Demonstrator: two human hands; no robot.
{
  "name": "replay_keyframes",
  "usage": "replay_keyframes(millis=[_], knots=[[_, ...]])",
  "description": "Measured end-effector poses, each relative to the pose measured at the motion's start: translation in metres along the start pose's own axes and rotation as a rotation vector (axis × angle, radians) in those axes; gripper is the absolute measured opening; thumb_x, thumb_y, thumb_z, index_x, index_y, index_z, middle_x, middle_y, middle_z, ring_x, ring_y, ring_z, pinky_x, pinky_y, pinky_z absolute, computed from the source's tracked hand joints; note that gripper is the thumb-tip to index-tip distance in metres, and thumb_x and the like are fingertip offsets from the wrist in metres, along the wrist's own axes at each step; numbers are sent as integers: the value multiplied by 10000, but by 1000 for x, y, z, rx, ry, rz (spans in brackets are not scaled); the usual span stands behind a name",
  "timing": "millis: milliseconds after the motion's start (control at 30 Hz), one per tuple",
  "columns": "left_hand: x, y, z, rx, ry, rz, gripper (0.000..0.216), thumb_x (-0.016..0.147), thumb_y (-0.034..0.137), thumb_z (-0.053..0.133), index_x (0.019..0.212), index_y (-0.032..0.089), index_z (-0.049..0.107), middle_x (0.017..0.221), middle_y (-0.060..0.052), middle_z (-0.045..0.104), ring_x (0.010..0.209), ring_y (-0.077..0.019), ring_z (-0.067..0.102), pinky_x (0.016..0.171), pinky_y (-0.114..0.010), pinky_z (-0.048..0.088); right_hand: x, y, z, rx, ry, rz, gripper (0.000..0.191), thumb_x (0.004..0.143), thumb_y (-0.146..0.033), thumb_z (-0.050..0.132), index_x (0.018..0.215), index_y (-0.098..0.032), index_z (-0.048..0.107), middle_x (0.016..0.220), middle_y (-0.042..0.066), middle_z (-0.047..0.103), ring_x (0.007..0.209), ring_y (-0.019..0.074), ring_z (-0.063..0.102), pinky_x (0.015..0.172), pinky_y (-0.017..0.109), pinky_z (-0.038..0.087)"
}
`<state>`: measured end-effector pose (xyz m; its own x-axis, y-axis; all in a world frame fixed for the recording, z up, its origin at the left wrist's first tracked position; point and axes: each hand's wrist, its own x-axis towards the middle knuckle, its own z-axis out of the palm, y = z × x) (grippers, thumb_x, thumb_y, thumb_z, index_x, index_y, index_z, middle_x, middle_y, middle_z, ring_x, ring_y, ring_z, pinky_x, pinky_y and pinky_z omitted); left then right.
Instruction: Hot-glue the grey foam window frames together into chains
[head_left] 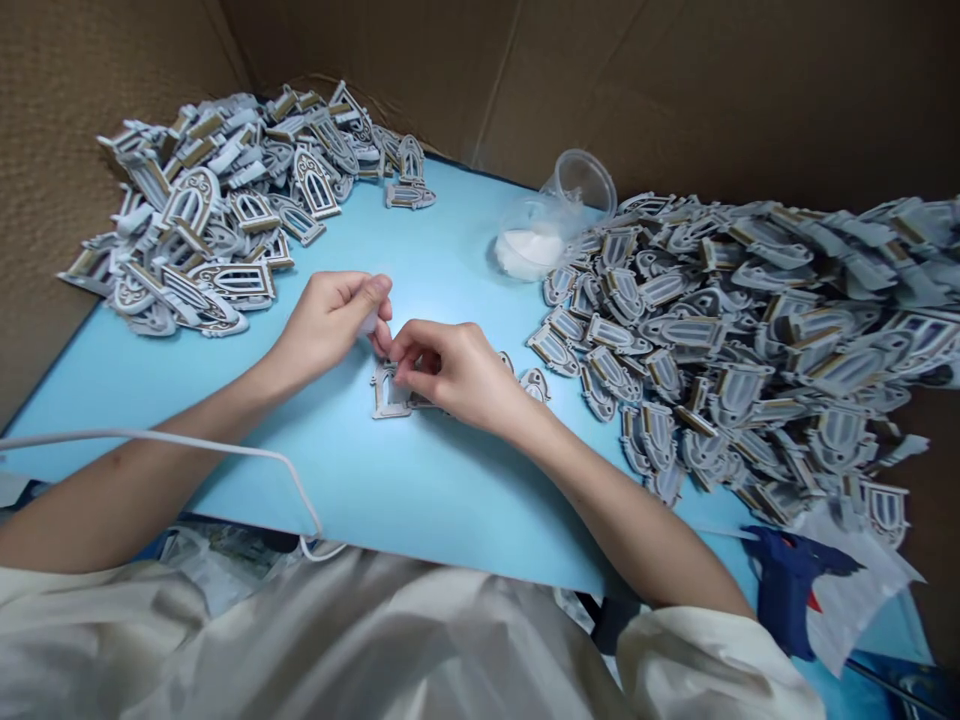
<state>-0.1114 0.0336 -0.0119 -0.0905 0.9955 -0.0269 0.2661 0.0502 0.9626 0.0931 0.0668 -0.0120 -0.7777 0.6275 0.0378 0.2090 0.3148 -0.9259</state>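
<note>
My left hand is closed in a pinch on a small pale piece that I cannot make out, just above the blue table top. My right hand is curled with its fingertips pressing on a grey window-shaped cutout that lies flat on the table. The two hands' fingertips nearly touch. Another small arched piece lies just right of my right hand, partly hidden by it.
A heap of grey and gold window-shaped pieces fills the far left. A larger heap covers the right side. A clear plastic cup with white stuff lies at the back. A blue glue gun rests at the near right. Cardboard walls surround the table.
</note>
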Motion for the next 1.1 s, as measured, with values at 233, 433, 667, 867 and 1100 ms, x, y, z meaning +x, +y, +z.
replay_keyframes(millis=[233,433,667,867,1100], knots=[[0,-4,5,21,-47,56,609,947,758,688,728,190,686,500,20,552,439,-112,493,438,-247,358,1,2,9,-41,-24,-22,158,893,-63,659,940,-213,647,849,-26,717,785,149,672,795,276,462],[-1,-6,4,46,-49,29,604,948,749,659,760,177,702,540,0,608,431,-122,512,407,-242,363,3,-2,10,-138,-69,-39,205,900,-15,608,976,-202,649,866,-20,712,767,134,635,785,256,425],[-1,-6,7,37,-32,24,554,943,690,667,749,172,693,524,7,579,430,-118,503,414,-230,348,2,-2,13,-476,-159,-177,213,979,-29,571,1075,-190,673,1001,43,734,896,193,654,790,296,404],[-1,-4,7,42,60,61,514,947,649,666,740,180,693,546,0,595,450,-118,502,431,-238,372,-3,-10,14,-788,-215,-271,300,978,0,534,1160,-189,679,1269,111,705,958,217,642,708,336,344],[-7,3,9,-156,38,37,411,1004,551,669,785,205,640,504,20,551,445,-124,481,464,-235,371,0,-16,-4,-330,217,-51,72,1008,-207,688,1019,-203,617,925,-4,675,772,156,566,737,302,397]])
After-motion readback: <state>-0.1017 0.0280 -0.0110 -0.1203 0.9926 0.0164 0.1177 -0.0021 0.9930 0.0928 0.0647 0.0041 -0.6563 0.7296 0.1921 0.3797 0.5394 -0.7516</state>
